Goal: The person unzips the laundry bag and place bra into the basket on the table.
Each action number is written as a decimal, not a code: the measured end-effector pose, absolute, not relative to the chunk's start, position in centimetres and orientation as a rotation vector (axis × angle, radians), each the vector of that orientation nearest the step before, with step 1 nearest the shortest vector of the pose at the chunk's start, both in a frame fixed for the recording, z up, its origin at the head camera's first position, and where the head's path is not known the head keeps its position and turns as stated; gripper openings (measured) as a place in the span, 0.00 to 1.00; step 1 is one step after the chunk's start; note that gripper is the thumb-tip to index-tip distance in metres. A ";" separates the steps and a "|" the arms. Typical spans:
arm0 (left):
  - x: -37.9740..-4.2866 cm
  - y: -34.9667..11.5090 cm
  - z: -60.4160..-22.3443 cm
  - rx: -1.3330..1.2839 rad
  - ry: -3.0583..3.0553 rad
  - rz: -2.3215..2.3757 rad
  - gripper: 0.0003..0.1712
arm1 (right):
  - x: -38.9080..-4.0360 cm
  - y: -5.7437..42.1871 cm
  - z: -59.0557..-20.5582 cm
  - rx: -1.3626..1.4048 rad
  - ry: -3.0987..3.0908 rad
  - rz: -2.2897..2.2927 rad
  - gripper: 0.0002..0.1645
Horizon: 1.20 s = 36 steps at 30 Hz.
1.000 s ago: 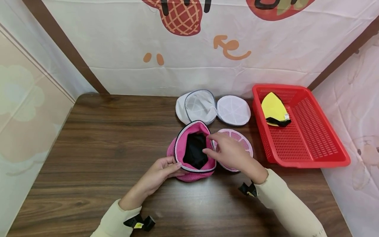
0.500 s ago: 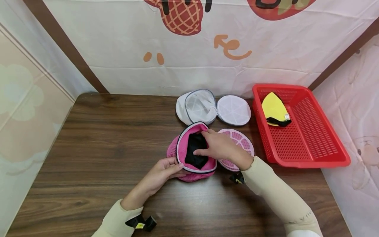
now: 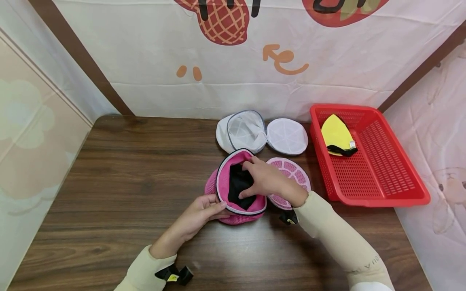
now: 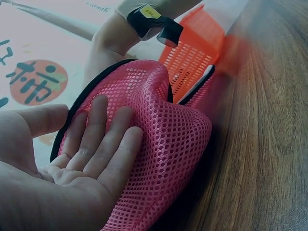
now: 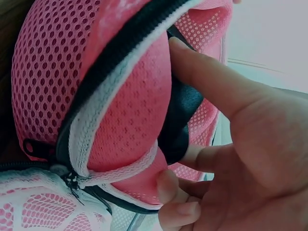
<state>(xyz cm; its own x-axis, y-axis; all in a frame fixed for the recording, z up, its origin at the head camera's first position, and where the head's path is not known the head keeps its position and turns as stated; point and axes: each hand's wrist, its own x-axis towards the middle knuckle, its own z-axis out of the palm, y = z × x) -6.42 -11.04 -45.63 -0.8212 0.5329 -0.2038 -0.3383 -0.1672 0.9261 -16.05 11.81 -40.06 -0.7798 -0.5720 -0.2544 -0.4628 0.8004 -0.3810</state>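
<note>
A pink mesh laundry bag (image 3: 214,182) stands unzipped on the table, its mouth tilted towards me. Black cloth (image 3: 238,182) lies inside it; its exact kind is hidden. My left hand (image 3: 198,216) holds the near left rim, thumb on the edge and fingers along the outer mesh (image 4: 163,139). My right hand (image 3: 267,178) reaches into the mouth from the right. Its thumb and index finger touch the black cloth (image 5: 180,108), spread well apart, while other fingers stay near the rim. The bag's round pink lid (image 3: 291,171) lies folded out, partly under the right hand.
Behind stands a white mesh bag (image 3: 223,133), unzipped, its round lid (image 3: 287,136) laid out to the right. A red plastic basket (image 3: 397,178) on the right contains a yellow cloth item (image 3: 335,135) with black trim. The wooden table (image 3: 145,169) meets a printed backdrop at its far edge.
My right hand has moved left and into the bag's mouth, reaching the black cloth. The left hand keeps its hold on the rim.
</note>
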 end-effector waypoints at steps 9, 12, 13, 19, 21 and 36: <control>-6.3 -11.2 -45.3 0.236 1.537 2.044 0.10 | -15.8 12.0 -39.8 -0.806 2.634 -0.543 0.43; -6.4 -11.2 -45.4 0.243 1.539 2.046 0.11 | -15.8 12.0 -39.8 -0.793 2.616 -0.581 0.44; -6.4 -11.2 -45.4 0.242 1.540 2.044 0.12 | -15.8 12.0 -39.7 -0.794 2.607 -0.582 0.44; -6.4 -11.1 -45.5 0.232 1.544 2.035 0.14 | -15.6 11.9 -39.4 -0.859 2.612 -0.511 0.43; -6.4 -11.2 -45.4 0.233 1.547 2.033 0.15 | -15.3 11.9 -39.3 -0.875 2.643 -0.484 0.43; -6.4 -11.1 -45.6 0.271 1.544 2.051 0.09 | -14.0 11.7 -40.0 -0.632 2.777 -0.554 0.54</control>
